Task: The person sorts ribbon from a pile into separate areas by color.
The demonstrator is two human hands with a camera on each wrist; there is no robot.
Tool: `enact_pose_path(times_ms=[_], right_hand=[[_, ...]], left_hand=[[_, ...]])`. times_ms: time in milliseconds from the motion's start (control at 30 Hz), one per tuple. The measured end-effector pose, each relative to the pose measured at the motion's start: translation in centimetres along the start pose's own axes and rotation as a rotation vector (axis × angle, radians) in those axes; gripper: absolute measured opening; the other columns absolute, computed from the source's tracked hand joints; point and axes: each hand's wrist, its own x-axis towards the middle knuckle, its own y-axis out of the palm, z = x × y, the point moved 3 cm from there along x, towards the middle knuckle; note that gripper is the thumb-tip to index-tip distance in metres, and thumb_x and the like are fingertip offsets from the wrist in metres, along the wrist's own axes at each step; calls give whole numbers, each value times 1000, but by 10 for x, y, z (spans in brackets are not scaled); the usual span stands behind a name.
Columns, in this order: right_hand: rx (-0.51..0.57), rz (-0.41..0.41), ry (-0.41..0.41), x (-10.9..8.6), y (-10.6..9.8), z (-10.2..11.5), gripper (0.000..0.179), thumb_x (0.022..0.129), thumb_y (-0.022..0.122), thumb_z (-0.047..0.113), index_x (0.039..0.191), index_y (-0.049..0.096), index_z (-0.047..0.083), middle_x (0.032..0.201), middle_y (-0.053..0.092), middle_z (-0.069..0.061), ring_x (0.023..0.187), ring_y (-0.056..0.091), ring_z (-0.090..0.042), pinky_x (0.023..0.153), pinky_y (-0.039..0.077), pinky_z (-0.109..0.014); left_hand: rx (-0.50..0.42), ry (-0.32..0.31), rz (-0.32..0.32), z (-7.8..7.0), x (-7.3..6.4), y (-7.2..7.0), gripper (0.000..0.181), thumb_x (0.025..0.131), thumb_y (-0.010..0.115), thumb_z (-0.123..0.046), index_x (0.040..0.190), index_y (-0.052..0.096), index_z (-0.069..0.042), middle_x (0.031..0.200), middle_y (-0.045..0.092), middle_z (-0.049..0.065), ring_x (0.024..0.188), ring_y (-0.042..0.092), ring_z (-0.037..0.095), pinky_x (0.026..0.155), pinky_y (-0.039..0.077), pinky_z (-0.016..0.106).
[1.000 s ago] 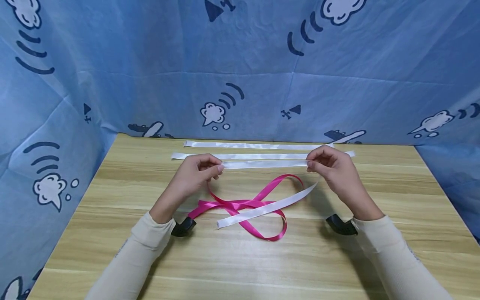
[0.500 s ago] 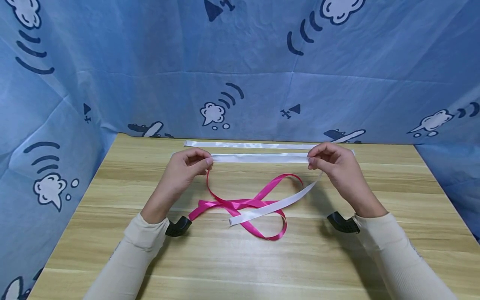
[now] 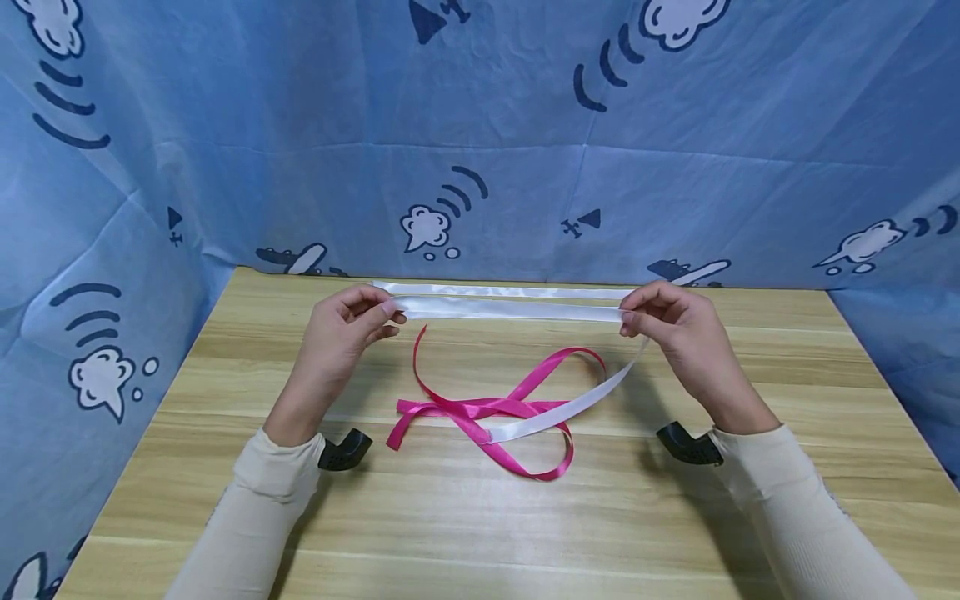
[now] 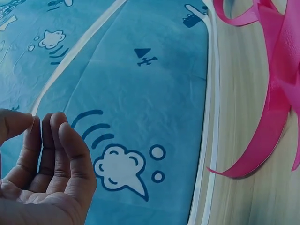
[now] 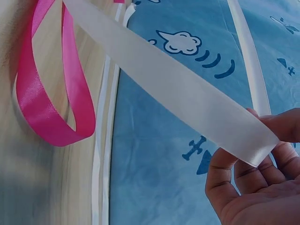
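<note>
A white satin ribbon (image 3: 510, 307) stretches nearly level between my two hands, above the table. My left hand (image 3: 341, 329) pinches it between thumb and forefinger at the left end; the left wrist view shows the ribbon (image 4: 77, 49) leading up from those fingertips. With thumb and fingers my right hand (image 3: 678, 337) holds it farther along. From there a loose tail (image 5: 173, 93) of the same ribbon droops toward the table, overlapping a pink ribbon (image 3: 513, 467). The pink one lies in loose loops between the hands, one thin end curling up near the left hand.
Behind the held ribbon, a white ribbon strip (image 3: 487, 291) lies along the back edge of the wooden table (image 3: 525, 533); a second strip is mostly covered by the held one in the head view. A blue patterned cloth (image 3: 510, 183) hangs behind.
My left hand has moved left and slightly away, widening the white span between the hands. The hanging tail has shortened. My right hand has shifted only slightly, and the pink ribbon's left end has dropped slightly.
</note>
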Motion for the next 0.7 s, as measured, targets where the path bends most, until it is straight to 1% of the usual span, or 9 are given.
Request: enact_pose_path(times_ms=[167, 233, 333, 433, 533, 700], right_hand=[[2, -11, 12, 0, -3, 2, 7, 100, 63, -2, 103, 70, -2, 91, 69, 2, 78, 68, -11, 77, 59, -21], [4, -13, 16, 0, -4, 3, 7, 101, 63, -1, 103, 70, -2, 90, 70, 2, 78, 68, -11, 77, 59, -20], [20, -15, 15, -1, -7, 4, 7, 101, 64, -1, 104, 69, -2, 89, 70, 1, 78, 68, -11, 76, 58, -20], [62, -15, 11, -1, -9, 4, 6, 100, 64, -1, 104, 68, -3, 89, 71, -1, 77, 68, -12, 76, 58, -20], [121, -12, 5, 0, -9, 4, 6, 100, 63, -4, 103, 68, -3, 89, 71, -3, 77, 68, -12, 76, 58, -21], [198, -11, -4, 0, -11, 5, 6, 99, 63, -7, 101, 68, -4, 88, 71, -3, 75, 68, -13, 75, 59, -20]], left_hand=[[-89, -9, -40, -1, 0, -8, 4, 104, 64, -9, 105, 66, -5, 95, 70, -2, 90, 71, 11, 85, 61, 24], [-133, -1, -57, -2, 0, -12, 4, 104, 63, -8, 103, 66, -7, 94, 70, -2, 89, 72, 10, 84, 61, 24], [-196, 17, -76, -3, -1, -18, 7, 104, 62, -7, 100, 67, -10, 93, 71, -3, 87, 73, 8, 83, 62, 23], [-253, 33, -89, -4, -1, -23, 13, 104, 61, -6, 96, 68, -12, 91, 73, -4, 85, 73, 7, 82, 61, 22], [-301, 43, -100, -5, -2, -29, 16, 104, 61, -4, 94, 69, -13, 89, 74, -3, 83, 73, 8, 80, 61, 22], [-359, 46, -123, -6, -4, -38, 12, 103, 64, -4, 95, 70, -10, 88, 76, -2, 82, 72, 10, 79, 61, 22]])
